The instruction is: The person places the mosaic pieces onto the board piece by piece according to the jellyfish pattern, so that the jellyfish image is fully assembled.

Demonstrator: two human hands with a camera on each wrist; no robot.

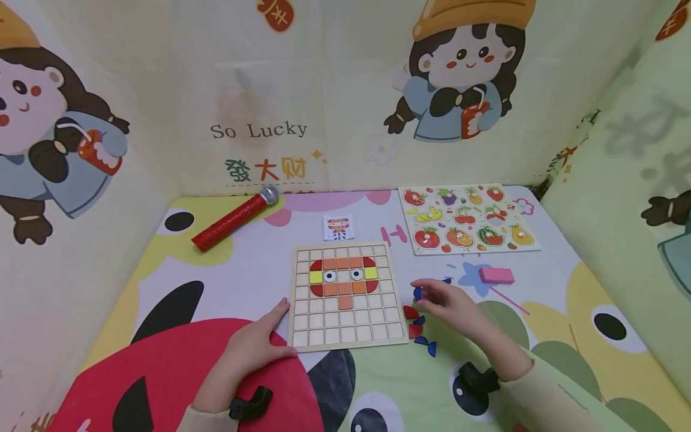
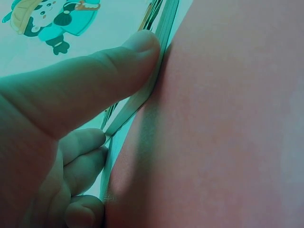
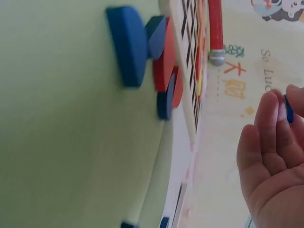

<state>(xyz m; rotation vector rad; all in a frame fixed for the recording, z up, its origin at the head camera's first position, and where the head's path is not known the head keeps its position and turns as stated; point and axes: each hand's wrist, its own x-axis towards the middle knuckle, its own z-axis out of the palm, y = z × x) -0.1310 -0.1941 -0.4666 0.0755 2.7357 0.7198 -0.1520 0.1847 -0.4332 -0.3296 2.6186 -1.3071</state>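
A wooden grid board [image 1: 318,347] lies on the table, with red, orange, yellow and eye-printed pieces set into a face pattern. My left hand [image 1: 252,347] rests against its lower left corner, thumb on the near edge, fingers along the left side; in the left wrist view the thumb [image 2: 109,71] presses the rim. Right of the board, my right hand [image 1: 450,306] pinches a small blue piece [image 1: 417,293] between thumb and fingertips, raised off the table in the right wrist view. Below that hand lie red pieces [image 1: 415,331] and several blue pieces [image 1: 421,341].
Behind the board lies a small picture card [image 1: 339,228] with a similar figure. A fruit puzzle board [image 1: 464,222] lies at the back right, a pink block [image 1: 496,275] in front of it. At the back left is a red microphone [image 1: 232,223]. Printed cloth walls surround the table.
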